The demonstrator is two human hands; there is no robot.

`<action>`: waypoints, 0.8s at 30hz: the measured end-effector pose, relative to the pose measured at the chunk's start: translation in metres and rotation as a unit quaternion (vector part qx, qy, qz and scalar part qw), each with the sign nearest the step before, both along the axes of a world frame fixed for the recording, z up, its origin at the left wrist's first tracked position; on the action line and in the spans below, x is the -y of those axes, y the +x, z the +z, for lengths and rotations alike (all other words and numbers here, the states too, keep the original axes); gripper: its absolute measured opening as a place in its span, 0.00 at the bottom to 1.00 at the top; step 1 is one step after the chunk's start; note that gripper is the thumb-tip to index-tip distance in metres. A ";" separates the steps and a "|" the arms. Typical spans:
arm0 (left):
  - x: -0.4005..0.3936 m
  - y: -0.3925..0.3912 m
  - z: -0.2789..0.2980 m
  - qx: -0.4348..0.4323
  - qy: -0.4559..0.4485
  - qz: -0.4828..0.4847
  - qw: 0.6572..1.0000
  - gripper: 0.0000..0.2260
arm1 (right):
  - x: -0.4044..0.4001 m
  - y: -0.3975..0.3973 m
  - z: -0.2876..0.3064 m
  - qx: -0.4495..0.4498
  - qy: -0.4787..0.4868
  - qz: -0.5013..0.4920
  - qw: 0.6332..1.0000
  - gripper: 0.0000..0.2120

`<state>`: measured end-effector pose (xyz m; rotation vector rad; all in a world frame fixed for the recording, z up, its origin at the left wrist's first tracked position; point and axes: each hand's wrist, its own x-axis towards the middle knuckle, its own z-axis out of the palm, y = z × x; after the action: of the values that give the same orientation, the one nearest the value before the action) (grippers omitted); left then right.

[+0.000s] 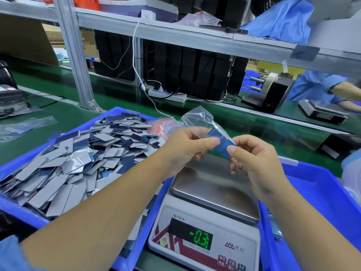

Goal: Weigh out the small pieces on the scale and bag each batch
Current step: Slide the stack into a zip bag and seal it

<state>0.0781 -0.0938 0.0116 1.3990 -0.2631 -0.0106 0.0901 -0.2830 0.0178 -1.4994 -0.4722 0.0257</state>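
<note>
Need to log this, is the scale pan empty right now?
Empty: the steel scale pan is bare, and the display reads about minus 0.3.

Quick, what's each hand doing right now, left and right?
Left hand: closed, pinching the small clear plastic zip bag of blue pieces.
Right hand: closed, pinching the same bag's lower end.

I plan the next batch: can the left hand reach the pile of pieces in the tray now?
Probably not yet: the pile lies open, but the left hand holds the bag.
</note>
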 end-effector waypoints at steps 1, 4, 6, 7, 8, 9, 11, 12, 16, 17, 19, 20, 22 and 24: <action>0.001 -0.001 0.000 -0.008 0.005 -0.009 1.000 0.07 | -0.001 -0.001 0.000 -0.006 0.009 -0.001 1.000 0.04; 0.003 -0.003 -0.002 -0.029 0.014 -0.029 0.999 0.01 | -0.005 -0.003 -0.001 -0.010 0.016 -0.013 1.000 0.09; 0.004 -0.003 -0.003 -0.024 0.014 -0.017 0.999 0.02 | -0.007 -0.004 0.001 -0.027 0.013 -0.001 1.000 0.06; 0.004 -0.002 -0.002 -0.021 0.006 -0.003 1.000 0.03 | -0.008 -0.005 0.002 -0.043 0.019 0.009 0.999 0.04; 0.003 -0.002 -0.002 -0.018 -0.007 0.011 1.000 0.04 | -0.007 -0.004 0.002 -0.057 0.028 0.015 0.998 0.06; 0.003 -0.001 -0.002 -0.015 -0.021 0.022 0.999 0.03 | -0.006 -0.003 0.003 -0.066 0.034 0.017 0.997 0.08; 0.003 -0.001 -0.002 0.001 -0.027 0.031 0.999 0.02 | -0.004 -0.003 0.004 -0.063 0.035 0.014 0.997 0.06; 0.003 0.000 -0.002 0.008 -0.023 0.028 0.999 0.02 | -0.003 -0.003 0.004 -0.054 0.034 0.015 0.998 0.05; 0.006 -0.002 -0.007 0.014 0.017 0.012 1.000 0.07 | -0.008 -0.006 0.003 -0.040 0.061 0.005 0.997 0.03; 0.008 -0.003 -0.007 0.012 0.014 0.000 1.000 0.06 | -0.010 -0.008 0.003 -0.042 0.073 0.005 0.996 0.03; 0.010 -0.005 -0.009 0.012 -0.016 -0.024 0.999 0.08 | -0.015 -0.012 0.003 -0.051 0.086 0.004 0.995 0.04; 0.009 -0.005 -0.009 0.009 -0.028 -0.024 0.999 0.09 | -0.017 -0.013 0.002 -0.062 0.091 0.007 0.994 0.07; 0.009 -0.004 -0.008 0.006 -0.026 -0.003 1.000 0.09 | -0.016 -0.013 0.004 -0.087 0.092 0.027 0.992 0.11; 0.008 -0.003 -0.009 0.015 0.000 0.011 1.000 0.10 | -0.015 -0.014 0.007 -0.093 0.075 0.045 0.992 0.07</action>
<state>0.0754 -0.1020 0.0024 1.4026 -0.2718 0.0284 0.0765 -0.2685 0.0244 -1.3136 -0.3823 0.1947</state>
